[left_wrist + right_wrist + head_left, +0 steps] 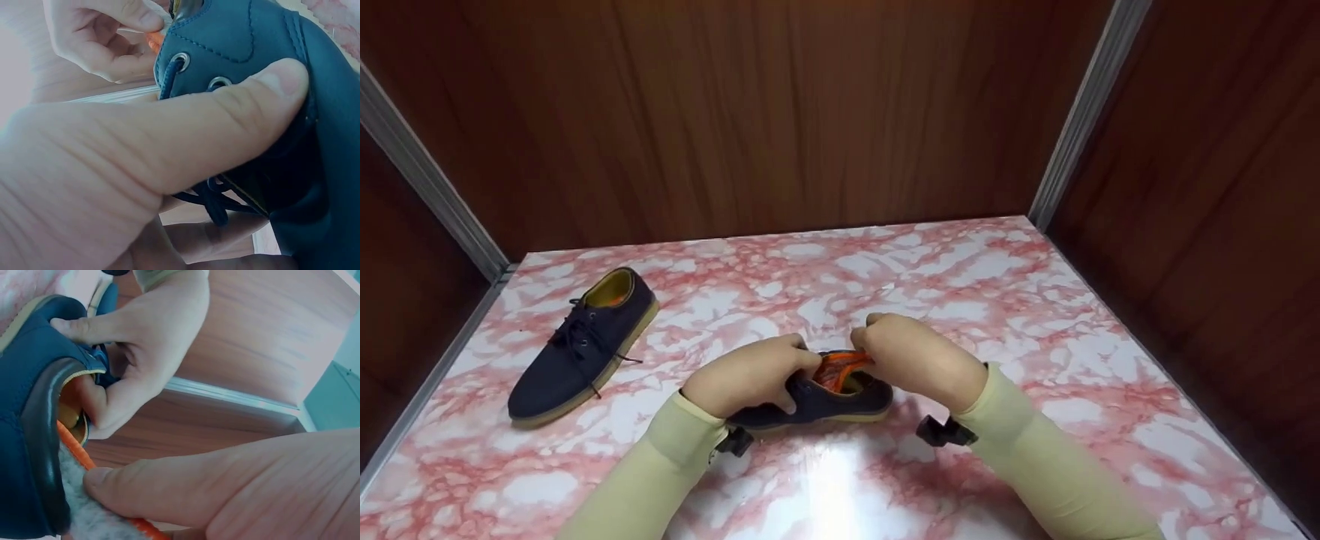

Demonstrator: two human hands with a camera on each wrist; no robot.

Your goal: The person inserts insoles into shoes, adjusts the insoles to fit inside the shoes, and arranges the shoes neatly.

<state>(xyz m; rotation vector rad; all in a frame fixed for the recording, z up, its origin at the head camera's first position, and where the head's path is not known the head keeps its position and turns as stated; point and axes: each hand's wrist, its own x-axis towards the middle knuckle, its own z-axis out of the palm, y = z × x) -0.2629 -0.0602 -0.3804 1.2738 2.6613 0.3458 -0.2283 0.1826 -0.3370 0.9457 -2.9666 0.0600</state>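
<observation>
A dark blue lace-up shoe lies on the table with its toe to the left. My left hand grips it near the laces, the thumb along the eyelets. In the right wrist view, a finger of that hand reaches into the shoe's opening. An insole with an orange edge and fuzzy grey underside sits partly inside the shoe. At the heel end my right hand pinches the insole's rear part. The insole's front is hidden inside.
A matching dark blue shoe stands upright at the table's left, laces loose, with some orange showing inside. The red-and-white marbled table is bordered by brown wood panels at the back and sides.
</observation>
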